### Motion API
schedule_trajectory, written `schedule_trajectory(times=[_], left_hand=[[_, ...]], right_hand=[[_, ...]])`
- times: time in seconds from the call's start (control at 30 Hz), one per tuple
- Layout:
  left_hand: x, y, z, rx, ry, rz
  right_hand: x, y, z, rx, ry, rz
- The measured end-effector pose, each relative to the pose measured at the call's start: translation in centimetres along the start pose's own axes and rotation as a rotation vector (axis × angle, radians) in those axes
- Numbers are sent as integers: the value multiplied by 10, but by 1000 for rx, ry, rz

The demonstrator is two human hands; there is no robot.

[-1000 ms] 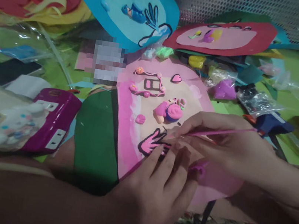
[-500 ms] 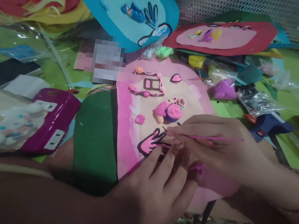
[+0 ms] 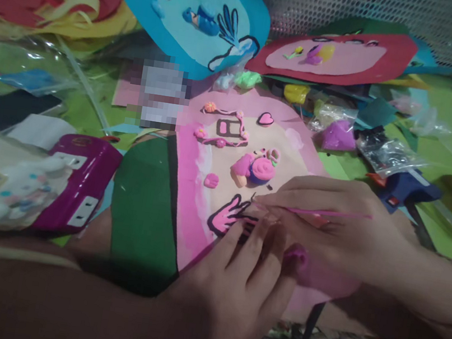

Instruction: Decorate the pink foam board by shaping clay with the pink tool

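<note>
My right hand [image 3: 320, 223] pinches a thin pink paintbrush [image 3: 330, 213], its dark tip at the pink paper card [image 3: 195, 233] by a pink hand shape [image 3: 227, 215] outlined in black. Flat on the card's lower part lies my left hand [image 3: 244, 274], fingers spread, partly covering that shape. Above my hands, a pink and blue snail-like clay figure [image 3: 255, 168] is on the card. Farther up are a clay-flower frame [image 3: 221, 142] and a small pink heart [image 3: 266, 119]. A purple clay piece [image 3: 297, 255] shows beside my left fingers.
Green paper [image 3: 144, 202] and a purple case [image 3: 84, 176] lie to the left. Behind stand a blue card [image 3: 147, 16] and a red card [image 3: 403, 51]. Bagged purple clay [image 3: 339, 135], black clay [image 3: 376, 146] and a dark blue object [image 3: 409, 191] are on the right.
My right hand and the brush have shifted slightly right and down. The left hand stays on the card, and the other things look the same.
</note>
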State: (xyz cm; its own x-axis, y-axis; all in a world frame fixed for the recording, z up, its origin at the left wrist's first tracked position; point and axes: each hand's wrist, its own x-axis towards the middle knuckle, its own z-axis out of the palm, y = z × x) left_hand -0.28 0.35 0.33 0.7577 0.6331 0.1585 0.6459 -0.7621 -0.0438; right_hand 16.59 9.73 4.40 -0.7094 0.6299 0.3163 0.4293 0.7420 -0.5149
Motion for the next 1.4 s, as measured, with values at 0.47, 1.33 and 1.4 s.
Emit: schedule_trajectory(times=[0.47,1.33,1.4], left_hand=[[0,1,-1,7,3,-14],[2,-1,-5,15,-71,22],[2,-2,-4,16,-63,27]], right_hand=[[0,8,-4,-277,-144,-178],[-4,12,-13,-507,-325,-129],[-3,11,-13,-458,-325,-138]])
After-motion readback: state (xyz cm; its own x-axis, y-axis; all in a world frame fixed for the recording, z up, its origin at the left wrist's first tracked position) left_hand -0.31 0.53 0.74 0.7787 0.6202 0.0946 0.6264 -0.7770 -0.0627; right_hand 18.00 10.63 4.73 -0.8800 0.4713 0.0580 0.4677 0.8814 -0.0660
